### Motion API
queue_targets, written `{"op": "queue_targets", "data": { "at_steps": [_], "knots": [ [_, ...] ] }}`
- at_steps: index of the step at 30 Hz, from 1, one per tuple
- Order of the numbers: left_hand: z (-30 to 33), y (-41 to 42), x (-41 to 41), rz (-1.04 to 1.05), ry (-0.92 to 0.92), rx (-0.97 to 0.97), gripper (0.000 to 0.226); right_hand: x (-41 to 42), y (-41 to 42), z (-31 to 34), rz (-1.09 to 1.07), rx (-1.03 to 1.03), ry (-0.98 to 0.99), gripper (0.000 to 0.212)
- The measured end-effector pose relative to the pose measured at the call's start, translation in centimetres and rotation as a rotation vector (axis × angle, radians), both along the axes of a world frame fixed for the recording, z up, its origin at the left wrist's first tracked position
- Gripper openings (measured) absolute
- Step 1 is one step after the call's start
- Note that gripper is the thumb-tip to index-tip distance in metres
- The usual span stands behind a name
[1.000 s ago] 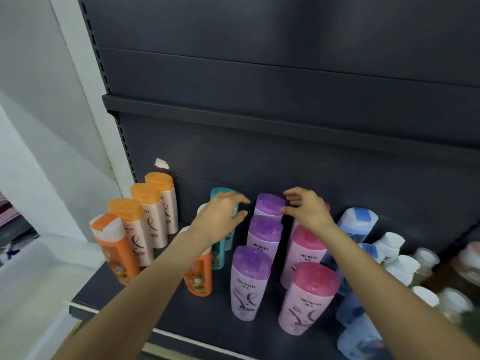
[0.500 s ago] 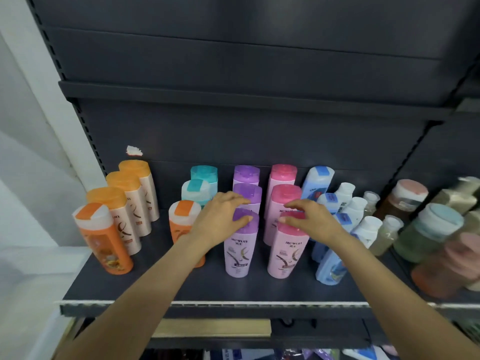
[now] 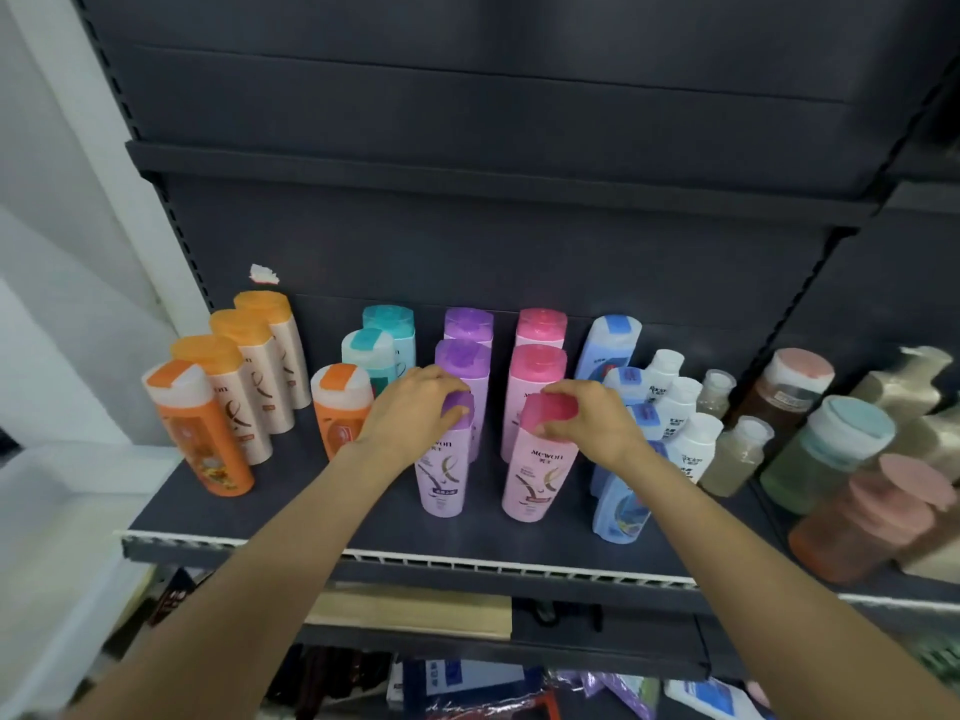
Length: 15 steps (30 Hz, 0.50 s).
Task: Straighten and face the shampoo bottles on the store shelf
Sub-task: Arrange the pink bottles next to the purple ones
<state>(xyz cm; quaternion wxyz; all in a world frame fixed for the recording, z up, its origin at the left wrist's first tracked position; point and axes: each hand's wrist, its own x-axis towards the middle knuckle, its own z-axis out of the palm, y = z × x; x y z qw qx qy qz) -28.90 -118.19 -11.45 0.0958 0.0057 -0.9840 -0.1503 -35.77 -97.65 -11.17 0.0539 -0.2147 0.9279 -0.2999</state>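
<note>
Now the left hand [image 3: 415, 410] grips the front purple bottle [image 3: 444, 465] by its cap. Just beside it, the right hand [image 3: 592, 420] holds the front pink bottle [image 3: 537, 472], maybe by pinching.

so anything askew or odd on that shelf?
Yes. The front blue bottle leans out of its row. An orange-capped bottle stands alone ahead of the teal bottles, away from the other orange ones. No spills visible.
</note>
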Motion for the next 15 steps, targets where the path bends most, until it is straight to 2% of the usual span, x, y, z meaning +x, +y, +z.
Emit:
{"op": "queue_targets", "data": {
  "at_steps": [4, 9, 12, 15],
  "knots": [
    [0.5, 1.9, 1.0, 0.073, 0.003, 0.024, 0.037, 0.7, 1.9, 1.4, -0.008, -0.21, 0.014, 0.055],
    [1.3, 5.0, 2.5, 0.03, -0.012, -0.053, 0.046, 1.8, 4.4, 4.7, -0.053, -0.439, 0.05, 0.047],
    [1.9, 6.1, 3.2, -0.021, -0.112, 0.158, 0.067, 2.6, 5.5, 6.6, -0.073, -0.625, 0.013, 0.036],
    [2.5, 6.2, 3.8, -0.075, -0.16, 0.351, 0.062, 3.3, 6.4, 8.1, -0.076, -0.822, -0.065, 0.028]
  ]
}}
